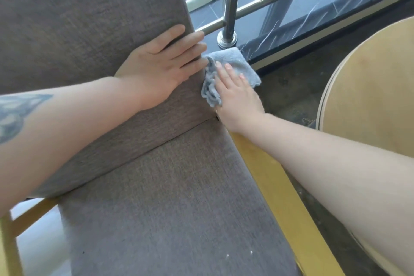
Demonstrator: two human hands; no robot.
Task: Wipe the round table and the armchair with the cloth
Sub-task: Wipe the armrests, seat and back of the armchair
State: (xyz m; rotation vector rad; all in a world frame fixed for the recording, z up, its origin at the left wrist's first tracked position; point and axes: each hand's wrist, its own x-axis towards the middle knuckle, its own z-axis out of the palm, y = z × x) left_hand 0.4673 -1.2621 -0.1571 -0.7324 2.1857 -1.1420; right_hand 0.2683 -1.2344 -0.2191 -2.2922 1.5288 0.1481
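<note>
Left hand point(165, 67): flat, fingers straight, resting on armchair point(89, 29) backrest.
Right hand point(235, 94): fingers extended, pressing cloth point(233, 60), apparently against the armchair's side.

Two bare arms show, and no sleeves cover them up to the edge of the picture. The left arm point(74, 116) has a big blue-grey tattoo point(15, 114) on the forearm, at about 9 o'clock in the picture; its shapes are blurry, so what it draws cannot be told. The left hand point(161, 69) and the right hand point(237, 101) wear no gloves, no rings and no watch, the nails on the right fingers point(228, 67) are short and plain, and the right arm point(324, 163) has no marks on it.
</note>
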